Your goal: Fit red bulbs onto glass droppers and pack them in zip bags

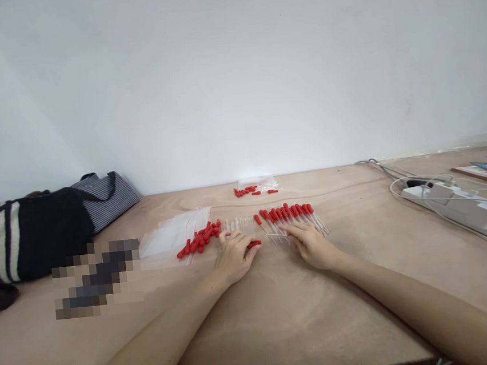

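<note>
Between the fingertips of my left hand (236, 258) is a red rubber dropper bulb (254, 243). My right hand (312, 245) is closed on a thin clear dropper tube (276, 235), which points left toward the bulb; bulb and tube are apart. Just beyond my right hand lies a row of droppers (287, 211) with red bulbs and clear tubes. Past my left hand, bare clear tubes (239, 224) lie side by side, partly hidden by the fingers. Left of them is a pile of loose red bulbs (199, 239).
Clear plastic bags (166, 236) lie under and beside the bulb pile. More bulbs (245, 191) and a bag (256, 182) sit near the wall. A black bag (54, 229) and a blurred dark patch (100, 276) are left. A power strip (465, 207) with cables is right.
</note>
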Tool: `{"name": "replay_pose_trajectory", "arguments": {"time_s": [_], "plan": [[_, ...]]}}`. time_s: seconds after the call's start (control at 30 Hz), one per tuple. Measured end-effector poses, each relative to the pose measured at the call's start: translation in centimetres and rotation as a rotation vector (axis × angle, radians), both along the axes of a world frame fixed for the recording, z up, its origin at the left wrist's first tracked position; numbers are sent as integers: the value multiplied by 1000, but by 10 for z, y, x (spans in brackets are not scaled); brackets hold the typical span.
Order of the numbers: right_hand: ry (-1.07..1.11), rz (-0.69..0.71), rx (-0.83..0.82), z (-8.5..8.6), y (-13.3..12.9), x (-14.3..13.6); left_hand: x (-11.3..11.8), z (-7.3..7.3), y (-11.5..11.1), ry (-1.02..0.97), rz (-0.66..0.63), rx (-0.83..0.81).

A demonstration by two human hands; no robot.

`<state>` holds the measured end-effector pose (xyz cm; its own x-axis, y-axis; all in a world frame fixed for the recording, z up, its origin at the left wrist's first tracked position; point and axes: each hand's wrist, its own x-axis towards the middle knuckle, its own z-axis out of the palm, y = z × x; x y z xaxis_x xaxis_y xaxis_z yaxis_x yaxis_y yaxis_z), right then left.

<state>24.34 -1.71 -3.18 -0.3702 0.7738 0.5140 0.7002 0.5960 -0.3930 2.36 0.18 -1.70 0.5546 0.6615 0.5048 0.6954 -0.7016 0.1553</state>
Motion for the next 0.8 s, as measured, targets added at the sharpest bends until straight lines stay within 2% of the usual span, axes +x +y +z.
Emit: {"name": "replay_pose_trajectory", "arguments": {"time_s": [0.13, 0.47, 0.8], "plan": [[-66, 5, 3, -5, -5, -7, -1, -1, 1, -11, -4, 16], [12, 54, -9, -3, -8, -16, 0, -1, -2, -9, -14, 63], [45, 43, -81, -1, -11, -22, 2, 0, -5, -28, -16, 34]]}}
